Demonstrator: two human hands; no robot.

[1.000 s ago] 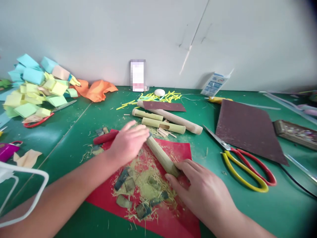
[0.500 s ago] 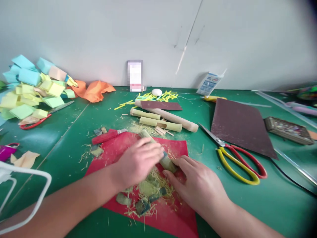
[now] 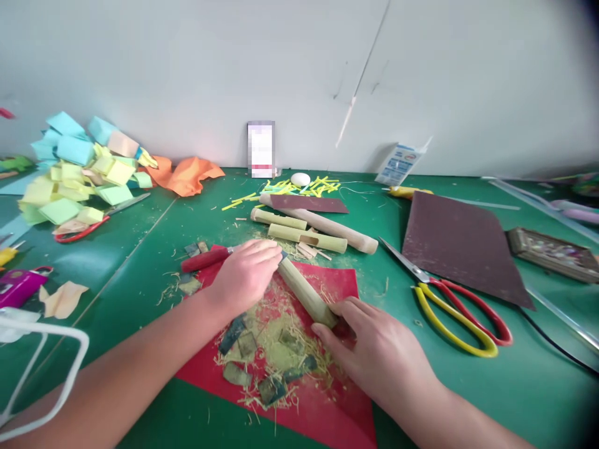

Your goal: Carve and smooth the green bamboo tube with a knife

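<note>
A pale green bamboo tube (image 3: 306, 292) lies slantwise over a red sheet (image 3: 344, 405). My right hand (image 3: 377, 343) grips its near end between thumb and fingers. My left hand (image 3: 250, 271) is closed over the far end, pressing a small dark piece of sandpaper (image 3: 283, 255) on the bamboo; most of that piece is hidden under the fingers. Below the tube, worn sandpaper scraps (image 3: 272, 390) lie among fine shavings and dust. Just left of my left hand is a red-handled knife (image 3: 203, 259), its blade mostly covered by the hand.
Two cut bamboo pieces (image 3: 322, 240) and a longer pale stick (image 3: 358, 240) lie beyond the sheet. To the right are large scissors (image 3: 456, 312) and a brown sandpaper sheet (image 3: 458, 243). Folded papers (image 3: 70, 181) pile up at left; a phone (image 3: 261, 149) leans on the wall.
My left hand has slid away from me along the bamboo tube to its far end, uncovering the tube's middle. My right hand keeps its grip. The view has shifted slightly.
</note>
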